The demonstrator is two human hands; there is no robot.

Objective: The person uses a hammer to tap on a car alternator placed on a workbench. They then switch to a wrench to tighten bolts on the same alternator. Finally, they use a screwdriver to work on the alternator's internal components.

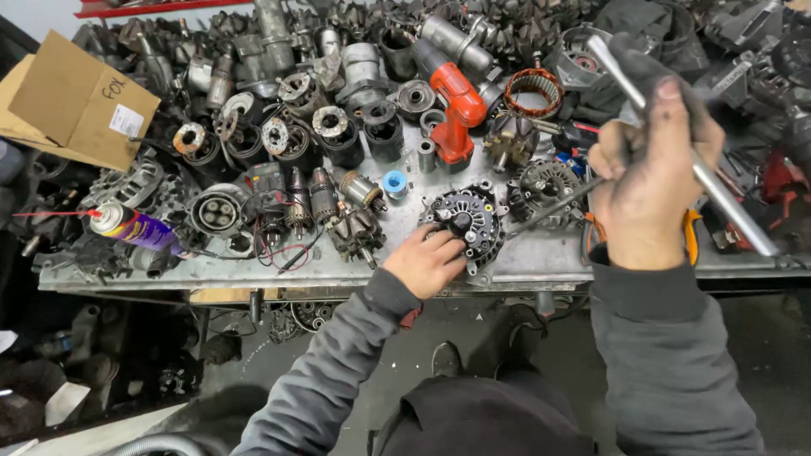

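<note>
A black and silver alternator lies near the front edge of the metal workbench. My left hand grips its near side and holds it down. Raised above the bench at the right, my right hand is shut on a long silver metal bar that slants from upper left to lower right. The bar is in the air and does not touch the alternator. A thin dark rod runs from under my right hand toward the alternator.
Rotors, stators and starter parts crowd the bench. A red cordless drill stands behind the alternator, a copper winding ring beside it. A spray can lies at left, a cardboard box behind it. Orange-handled pliers lie under my right wrist.
</note>
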